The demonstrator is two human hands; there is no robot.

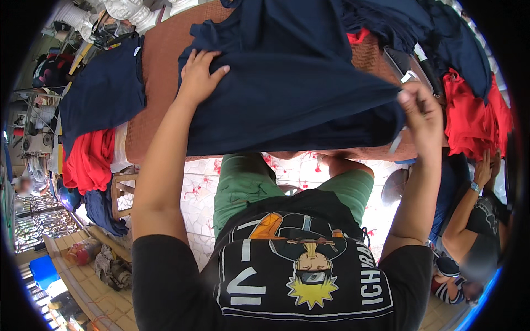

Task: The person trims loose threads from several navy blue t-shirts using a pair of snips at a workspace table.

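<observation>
While the navy garment [287, 94] lies spread over the brown woven table [160, 60], I read this as the middle of a fold. My left hand [200, 74] rests flat on the cloth's upper left part, fingers spread and pressing it down. My right hand [422, 113] pinches the garment's right edge between thumb and fingers, lifting it just off the table edge. By my judgement, the next move calls for carrying that pinched edge across toward the left hand while the flat palm anchors the cloth. More navy clothes [102, 94] and red ones [88, 160] lie at the left; another person's arm [469, 204] is at right.
</observation>
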